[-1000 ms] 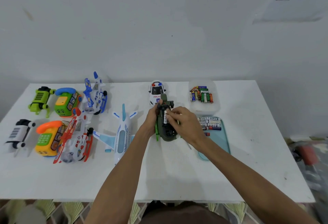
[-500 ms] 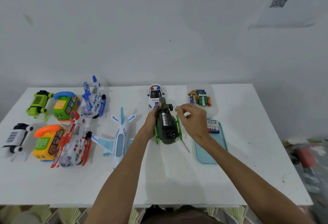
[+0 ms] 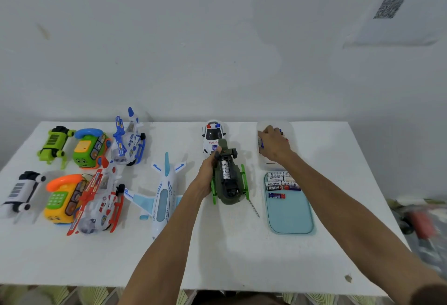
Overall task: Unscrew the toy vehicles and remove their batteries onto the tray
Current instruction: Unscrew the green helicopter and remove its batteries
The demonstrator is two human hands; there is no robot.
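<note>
White car reads POLICE; battery reads EVEREADY.

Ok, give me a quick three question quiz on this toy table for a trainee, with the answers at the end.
1. True or false: the teal tray holds no batteries.
2. Which toy stands just behind the upturned green helicopter? A. fire engine B. police car C. yellow bus
3. How many batteries show in the helicopter's open compartment?
Key: 1. False, batteries lie at the tray's far end. 2. B. 3. One white battery.
</note>
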